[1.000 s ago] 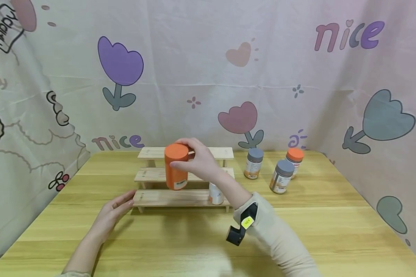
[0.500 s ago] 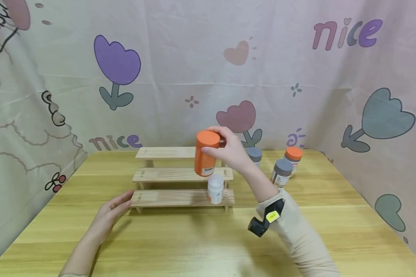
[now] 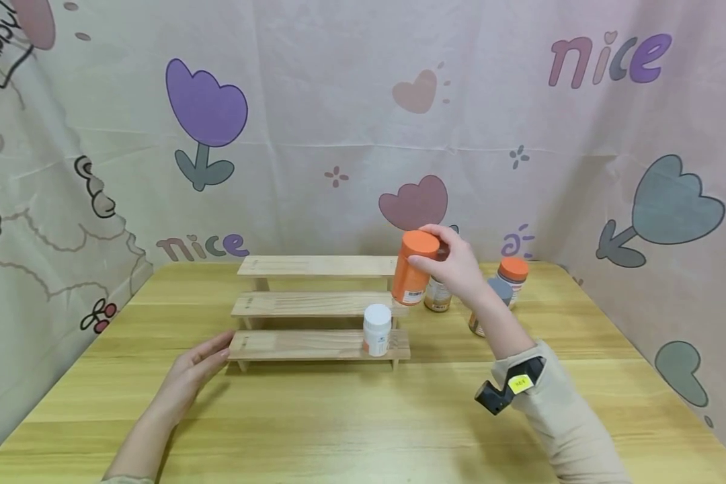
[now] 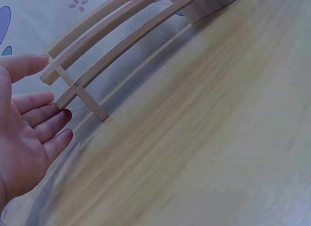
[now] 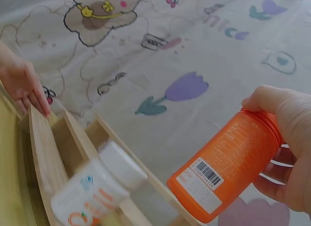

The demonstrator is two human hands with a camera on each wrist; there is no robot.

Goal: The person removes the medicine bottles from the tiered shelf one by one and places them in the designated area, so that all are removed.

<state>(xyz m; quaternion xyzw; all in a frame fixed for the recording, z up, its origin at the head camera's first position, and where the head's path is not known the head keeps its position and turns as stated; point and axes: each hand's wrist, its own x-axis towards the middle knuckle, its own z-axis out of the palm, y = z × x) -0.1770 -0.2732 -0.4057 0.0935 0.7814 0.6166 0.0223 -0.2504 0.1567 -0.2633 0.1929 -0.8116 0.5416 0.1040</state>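
My right hand point(image 3: 454, 265) grips an orange bottle point(image 3: 410, 267) by its lid end and holds it in the air, just past the right end of the three-step wooden rack point(image 3: 314, 306). The right wrist view shows the same orange bottle point(image 5: 228, 165) tilted in my fingers point(image 5: 284, 138), its barcode label facing the camera. A small white bottle point(image 3: 377, 329) stands on the rack's lowest step near its right end. My left hand point(image 3: 196, 366) lies flat, fingers straight, against the left end of the lowest step; the left wrist view shows my palm point(image 4: 24, 133) beside the rack's leg point(image 4: 90, 102).
Right of the rack stand three jars on the wooden table point(image 3: 351, 417): one with an orange lid point(image 3: 513, 277), a grey-lidded one point(image 3: 490, 302) partly behind my wrist, and one point(image 3: 438, 294) behind the held bottle. Patterned cloth walls close in the back and sides.
My right hand has carried the orange bottle rightwards, from in front of the rack's middle to just beyond its right end. The left hand has stayed at the rack's left end.
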